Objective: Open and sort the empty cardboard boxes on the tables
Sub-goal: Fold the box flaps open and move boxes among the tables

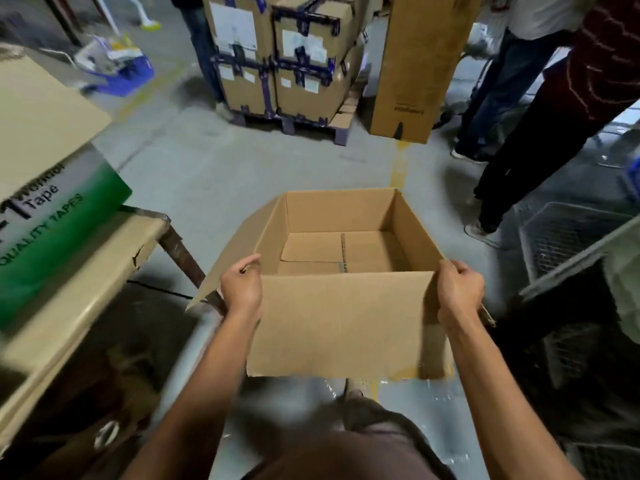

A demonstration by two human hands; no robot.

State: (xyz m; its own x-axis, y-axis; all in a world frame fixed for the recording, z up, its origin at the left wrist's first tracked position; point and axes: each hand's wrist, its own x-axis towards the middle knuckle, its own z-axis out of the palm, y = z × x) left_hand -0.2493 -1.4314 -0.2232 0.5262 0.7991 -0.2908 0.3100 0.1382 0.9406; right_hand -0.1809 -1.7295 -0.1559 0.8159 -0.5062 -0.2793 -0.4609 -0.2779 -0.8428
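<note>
Hands, left point(241, 289) and right point(459, 289), pinch the open box point(341, 327) by its near corners; we risk it tilting or slipping.

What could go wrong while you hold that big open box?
The left hand and right hand grip the open brown cardboard box only at its near corners, so it might tip or slip. Its loose side flap sticks out toward the beige table and could snag there. The person in dark trousers stands close on the right, so a swing might bump them.
</note>
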